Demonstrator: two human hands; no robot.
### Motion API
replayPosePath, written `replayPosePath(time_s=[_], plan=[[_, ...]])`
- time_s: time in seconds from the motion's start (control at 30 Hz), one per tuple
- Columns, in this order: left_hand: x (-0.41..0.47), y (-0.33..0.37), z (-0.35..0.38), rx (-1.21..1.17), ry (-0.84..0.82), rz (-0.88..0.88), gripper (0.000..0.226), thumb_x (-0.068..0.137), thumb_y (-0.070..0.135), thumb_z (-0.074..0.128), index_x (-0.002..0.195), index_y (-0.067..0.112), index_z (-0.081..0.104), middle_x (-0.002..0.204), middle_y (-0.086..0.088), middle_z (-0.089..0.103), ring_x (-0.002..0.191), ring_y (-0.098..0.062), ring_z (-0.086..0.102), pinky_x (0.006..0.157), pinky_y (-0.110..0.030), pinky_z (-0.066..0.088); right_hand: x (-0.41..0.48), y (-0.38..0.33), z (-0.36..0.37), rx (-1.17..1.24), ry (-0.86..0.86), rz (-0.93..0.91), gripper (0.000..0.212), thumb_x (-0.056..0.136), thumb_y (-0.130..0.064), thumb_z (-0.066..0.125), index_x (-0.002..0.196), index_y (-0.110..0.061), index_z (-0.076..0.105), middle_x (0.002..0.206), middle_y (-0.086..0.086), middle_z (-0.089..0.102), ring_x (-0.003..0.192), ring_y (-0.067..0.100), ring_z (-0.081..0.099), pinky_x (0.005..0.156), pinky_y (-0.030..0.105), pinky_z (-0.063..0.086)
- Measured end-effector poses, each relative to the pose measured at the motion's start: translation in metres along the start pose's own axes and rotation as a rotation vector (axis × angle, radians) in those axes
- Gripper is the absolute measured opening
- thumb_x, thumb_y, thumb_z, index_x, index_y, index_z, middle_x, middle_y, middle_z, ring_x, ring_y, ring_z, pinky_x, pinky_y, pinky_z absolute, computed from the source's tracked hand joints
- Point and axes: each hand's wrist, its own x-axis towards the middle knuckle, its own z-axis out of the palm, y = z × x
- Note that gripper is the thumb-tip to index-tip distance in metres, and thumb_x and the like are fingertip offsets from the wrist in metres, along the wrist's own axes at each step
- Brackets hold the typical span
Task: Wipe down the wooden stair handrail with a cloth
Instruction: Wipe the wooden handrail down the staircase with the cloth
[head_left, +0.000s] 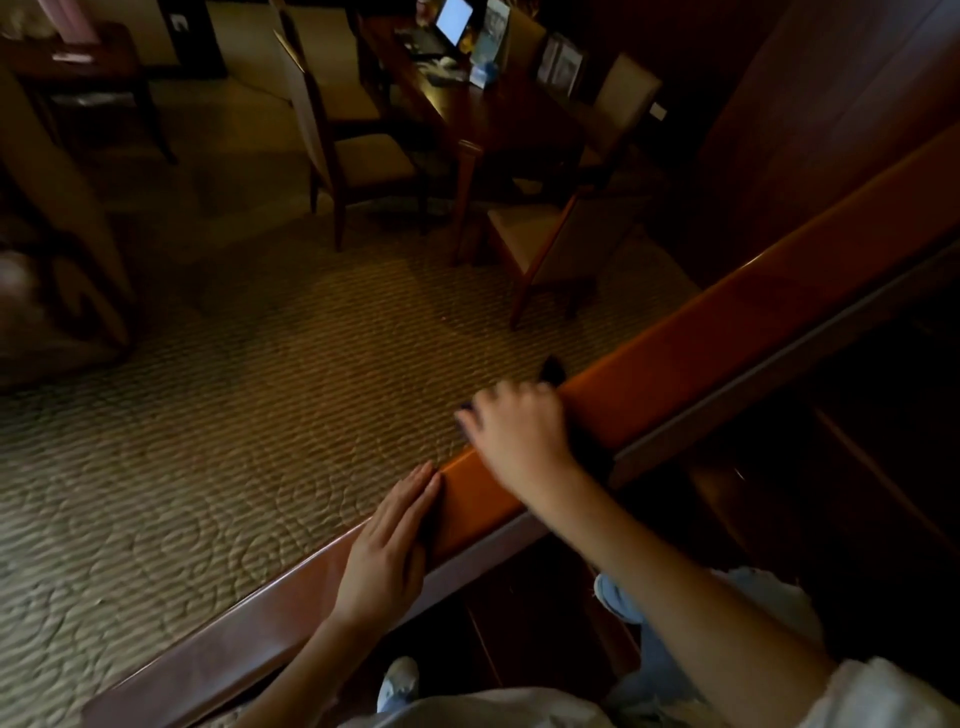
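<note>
I am standing on the stairs and looking down over the handrail, which is running as a broad strip of orange-brown wood from the lower left up to the upper right. My right hand is lying across the top of the handrail, its fingers curling down over the far edge and gripping a dark cloth against the wood. One corner of the cloth is poking out past my knuckles on the upper side, and more of it is hanging dark on the near face of the handrail beside my wrist. The hand is showing a little blurred, so I cannot tell how each finger is lying. My left hand is resting lower down the handrail, near the right one but not touching it. Its fingers are lying straight and close together, flat along the far edge of the wood, holding nothing, with the fingertips pointing up toward the cloth. Beyond the handrail a patterned carpet is spreading across the floor below, and a dark wooden table is standing at the far side with pale-seated chairs around it and a lit screen glowing on top. On my side, in the shadow of the steps, my shoe and my knee in light jeans are showing under my arms, with a pale sleeve covering my right upper arm at the bottom corner.
</note>
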Motion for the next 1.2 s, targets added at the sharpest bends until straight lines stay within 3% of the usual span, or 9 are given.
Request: replayPosePath(time_s=[0.17,0.27,0.37,0.47,0.63,0.9,0.97,1.1,1.2], plan=[[-0.007,0.006,-0.002,-0.016,0.123,-0.087,0.047,0.085,0.013,0.041,0.131,0.010,0.048,0.137,-0.013,0.040,0.126,-0.017,0.042,0.110,-0.014,0.026,-0.007,-0.018,-0.003,0.252,-0.207,-0.215,0.045,0.089,-0.062,0.052,0.092,-0.020,0.068,0.091,0.004,0.069,0.086,0.025,0.065,0.078,0.035,0.042],[-0.009,0.003,0.002,-0.001,0.180,-0.075,0.039,0.084,0.014,0.041,0.122,0.013,0.049,0.129,-0.010,0.041,0.118,-0.022,0.046,0.106,-0.014,0.028,0.029,0.057,-0.024,0.082,-0.252,0.026,0.044,0.092,-0.059,0.046,0.104,-0.022,0.068,0.105,0.005,0.068,0.102,0.027,0.062,0.084,0.034,0.037],[-0.009,-0.001,0.005,0.030,0.188,-0.059,0.039,0.081,0.011,0.040,0.119,0.014,0.049,0.128,-0.010,0.042,0.115,-0.024,0.047,0.102,-0.022,0.036,0.047,0.110,-0.043,-0.097,-0.225,0.202,0.043,0.094,-0.056,0.046,0.108,-0.022,0.068,0.104,0.007,0.067,0.101,0.028,0.063,0.080,0.033,0.038],[-0.011,-0.001,0.005,0.075,0.231,-0.023,0.038,0.078,0.010,0.040,0.115,0.014,0.050,0.122,-0.010,0.043,0.109,-0.023,0.046,0.097,-0.026,0.036,0.034,0.063,-0.025,-0.017,-0.179,0.138,0.038,0.095,-0.048,0.046,0.107,-0.019,0.068,0.107,0.007,0.067,0.102,0.028,0.063,0.076,0.031,0.036],[-0.010,0.001,0.010,0.147,0.344,-0.033,0.020,0.082,0.012,0.042,0.101,0.008,0.046,0.111,-0.012,0.043,0.098,-0.027,0.044,0.091,-0.033,0.035,-0.004,-0.043,-0.007,0.237,-0.298,-0.126,0.039,0.098,-0.048,0.044,0.107,-0.017,0.066,0.110,0.008,0.067,0.106,0.027,0.061,0.086,0.034,0.040],[-0.009,0.002,0.007,0.115,0.285,-0.050,0.021,0.078,0.011,0.043,0.098,0.015,0.050,0.105,-0.006,0.051,0.091,-0.021,0.048,0.088,-0.023,0.032,0.049,0.119,-0.044,-0.066,-0.222,0.213,0.041,0.095,-0.051,0.047,0.110,-0.020,0.067,0.110,0.010,0.066,0.107,0.030,0.060,0.089,0.034,0.037],[-0.009,0.001,0.005,0.123,0.269,-0.054,0.025,0.078,0.012,0.044,0.101,0.015,0.051,0.104,-0.008,0.054,0.090,-0.022,0.048,0.086,-0.025,0.034,0.045,0.080,-0.032,-0.083,-0.213,0.175,0.038,0.095,-0.045,0.047,0.111,-0.016,0.067,0.113,0.010,0.066,0.108,0.029,0.061,0.088,0.032,0.039],[-0.007,0.001,0.006,0.144,0.252,-0.043,0.027,0.078,0.013,0.044,0.103,0.014,0.052,0.104,-0.008,0.054,0.086,-0.024,0.047,0.080,-0.032,0.037,-0.003,-0.039,-0.003,0.207,-0.249,-0.096,0.037,0.098,-0.042,0.044,0.111,-0.016,0.066,0.113,0.007,0.067,0.107,0.026,0.060,0.092,0.035,0.038],[-0.008,0.000,0.003,0.139,0.236,-0.045,0.026,0.078,0.014,0.043,0.103,0.015,0.051,0.105,-0.007,0.053,0.086,-0.025,0.046,0.080,-0.031,0.035,-0.005,-0.031,-0.004,0.311,-0.237,-0.156,0.036,0.096,-0.049,0.045,0.106,-0.022,0.066,0.105,0.003,0.069,0.103,0.024,0.062,0.091,0.036,0.037]])
